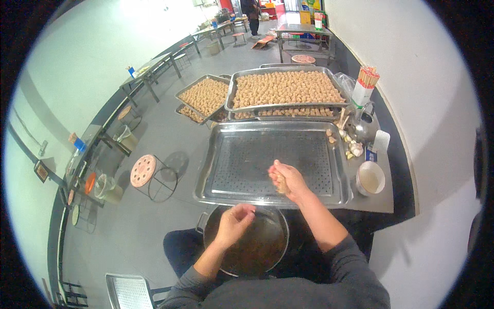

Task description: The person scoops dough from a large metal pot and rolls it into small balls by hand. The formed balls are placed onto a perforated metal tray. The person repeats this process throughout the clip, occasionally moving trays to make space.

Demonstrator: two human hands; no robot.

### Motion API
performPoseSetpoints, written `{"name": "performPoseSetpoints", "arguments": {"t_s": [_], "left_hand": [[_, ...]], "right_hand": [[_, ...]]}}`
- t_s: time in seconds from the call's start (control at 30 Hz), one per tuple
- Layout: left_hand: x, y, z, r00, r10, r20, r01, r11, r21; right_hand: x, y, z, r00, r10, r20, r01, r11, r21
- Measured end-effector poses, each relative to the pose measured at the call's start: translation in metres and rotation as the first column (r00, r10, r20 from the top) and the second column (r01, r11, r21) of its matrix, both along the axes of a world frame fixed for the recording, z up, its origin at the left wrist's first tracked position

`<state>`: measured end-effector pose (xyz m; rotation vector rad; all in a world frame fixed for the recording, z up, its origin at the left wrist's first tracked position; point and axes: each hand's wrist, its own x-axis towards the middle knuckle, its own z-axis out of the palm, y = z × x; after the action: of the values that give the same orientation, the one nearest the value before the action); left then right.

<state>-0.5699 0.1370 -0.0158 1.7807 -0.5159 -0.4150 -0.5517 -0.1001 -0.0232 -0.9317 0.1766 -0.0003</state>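
My right hand [286, 178] is closed around a lump of tan, meat-like paste [283, 187], part of which bulges out below the fingers. It is above a shiny metal tray with a perforated bottom [247, 170]. Closer to my body, my left hand [234, 222] hovers over a large round metal pot [262, 243]. Its fingers are curled, the thumb stands a little apart from them, and I see nothing held there. A few small tan pieces [330, 136] lie in the tray's far right corner. The pot's contents look dark and indistinct.
Behind the tray are stacked trays of tan balls [285, 89], with another such tray [204, 94] to their left. Garlic [355, 148], a metal kettle [362, 123], a chopstick holder [364, 87] and a bowl [369, 178] stand right. A stool [143, 170] is left; a person [252, 17] stands far off.
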Motion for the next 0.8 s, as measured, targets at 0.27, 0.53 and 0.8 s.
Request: {"name": "performPoseSetpoints", "arguments": {"t_s": [0.27,0.53,0.8], "left_hand": [[0.074,-0.101,-0.005,0.995,-0.002,0.097,0.015,0.991,-0.135],[0.126,-0.192,0.008,0.998,-0.057,-0.041,0.046,0.971,-0.233],[0.140,-0.230,0.019,0.861,-0.460,-0.219,0.447,0.888,-0.109]], "right_hand": [[0.016,-0.055,-0.017,0.884,-0.466,-0.026,0.437,0.847,-0.302],[0.017,-0.095,-0.020,0.920,-0.387,0.066,0.383,0.847,-0.367],[0.022,-0.102,-0.034,0.885,-0.379,0.269,0.463,0.661,-0.591]]}}
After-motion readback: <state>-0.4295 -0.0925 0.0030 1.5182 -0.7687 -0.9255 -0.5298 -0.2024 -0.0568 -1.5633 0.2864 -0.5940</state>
